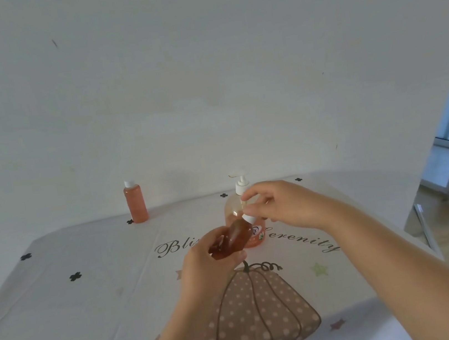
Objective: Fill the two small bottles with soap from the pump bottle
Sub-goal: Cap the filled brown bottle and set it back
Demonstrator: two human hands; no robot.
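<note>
Pumpkin-printed white worktop (pixel 63 310) up close. Clear pump bottle of orange soap (pixel 231 212) standing mid-worktop, just behind the action. Small orange-filled plastic bottle (pixel 136 203) upright at far left, capped. Left hand (pixel 205 263) wrapped round the second small orange bottle (pixel 239 231), tilted; right hand (pixel 284 204) pinching its white screw cap (pixel 249 219). Capping stage, by the look. Next: twist snug without squeezing, then stand upright.

The table (pixel 45 286) is covered by a pale cloth (pixel 103 339) printed with a dotted pumpkin (pixel 256 313) and script lettering. The pump bottle (pixel 231 211) stands upright toward its far edge. A capped, orange-filled small bottle (pixel 136 204) stands well left of the pump bottle.
</note>
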